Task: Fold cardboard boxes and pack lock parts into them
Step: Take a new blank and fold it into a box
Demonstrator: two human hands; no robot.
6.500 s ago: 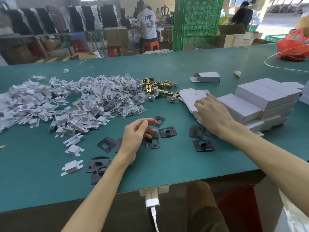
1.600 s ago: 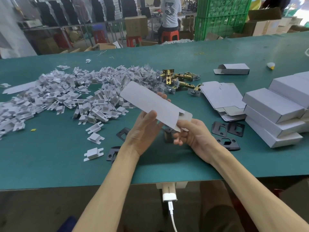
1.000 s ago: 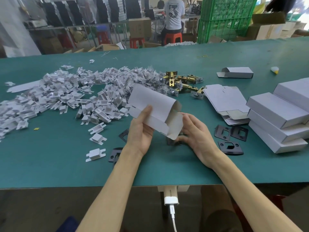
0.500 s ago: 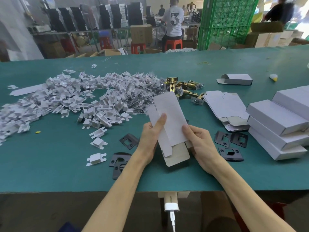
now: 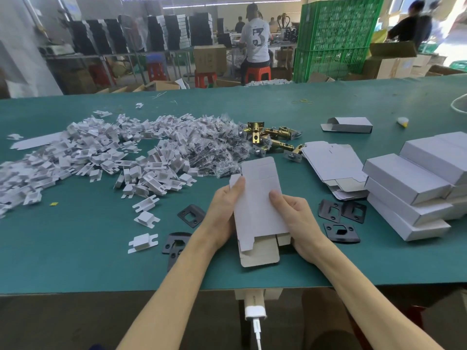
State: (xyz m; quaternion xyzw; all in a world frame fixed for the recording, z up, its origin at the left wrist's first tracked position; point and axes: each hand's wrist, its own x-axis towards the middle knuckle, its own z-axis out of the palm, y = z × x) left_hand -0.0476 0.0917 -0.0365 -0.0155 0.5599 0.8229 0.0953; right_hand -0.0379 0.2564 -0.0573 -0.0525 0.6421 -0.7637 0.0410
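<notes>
Several closed boxes [image 5: 409, 188] sit stacked right of the carton blank [image 5: 257, 198], which the left hand [image 5: 222, 213] and right hand [image 5: 295, 218] pinch by its edges, flaps open, nothing packed yet.

I hold a white cardboard box [image 5: 260, 203] between my left hand [image 5: 222, 210] and my right hand [image 5: 295, 218], with each thumb lying on its top face, above the green table [image 5: 75, 261]. Its near end is open (the brown inner flaps show there). To my left lies a big pile of white plastic pieces [image 5: 101, 157], and beyond the box are brass latches [image 5: 273, 137]. At my right are black metal plates [image 5: 341, 218], flat box blanks [image 5: 331, 160] and a stack of closed boxes [image 5: 409, 188].
</notes>
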